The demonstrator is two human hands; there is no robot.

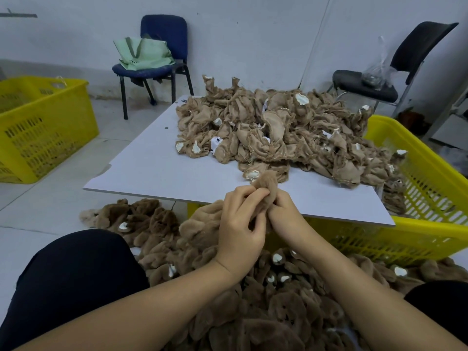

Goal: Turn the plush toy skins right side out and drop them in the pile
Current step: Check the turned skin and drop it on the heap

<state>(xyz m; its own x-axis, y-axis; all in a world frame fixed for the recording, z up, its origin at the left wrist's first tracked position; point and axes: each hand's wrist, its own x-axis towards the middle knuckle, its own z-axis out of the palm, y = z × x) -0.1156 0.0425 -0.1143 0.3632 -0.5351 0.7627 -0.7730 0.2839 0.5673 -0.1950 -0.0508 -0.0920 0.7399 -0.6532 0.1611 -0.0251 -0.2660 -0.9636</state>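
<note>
We're pinching one plush skin (263, 188) with both hands, left hand (241, 224) and right hand (285, 211), over the surface (152, 168) edge. Yanking too hard is probably risking popped seams, or it's slipping into the unturned heap (278, 127) instead of the finished pile (253, 287).

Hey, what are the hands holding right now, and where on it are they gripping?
Both hands, left hand and right hand, pinch one plush toy skin just below its fuzzy rounded end, which sticks up above the fingers.
</note>
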